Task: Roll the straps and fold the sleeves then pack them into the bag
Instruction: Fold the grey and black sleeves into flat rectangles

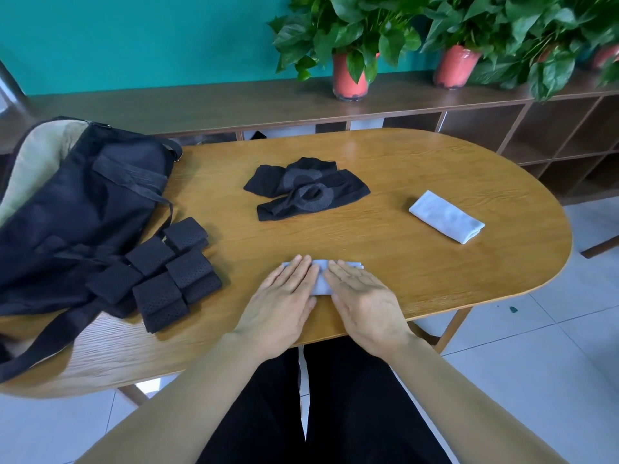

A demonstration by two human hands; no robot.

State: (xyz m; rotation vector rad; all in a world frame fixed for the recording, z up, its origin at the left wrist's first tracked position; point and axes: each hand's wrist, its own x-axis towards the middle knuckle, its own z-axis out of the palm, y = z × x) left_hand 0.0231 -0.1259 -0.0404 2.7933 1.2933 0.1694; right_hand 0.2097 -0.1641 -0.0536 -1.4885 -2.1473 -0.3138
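At the near edge of the desk (418, 279), the left hand (284, 296) and right hand (361, 296) lie flat, fingers straight, side by side on a pale sleeve (320, 283), likely pressing its fold. Rolled straps (170, 272) sit left beside the bag (77, 209). Black sleeves (306, 189) lie farther off, bare wood between.

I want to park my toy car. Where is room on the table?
Bare wood between the black sleeves and the folded white sleeve, and at the table's right end. Crowded left: bag, rolled straps. Left hand and right hand cover the front middle.
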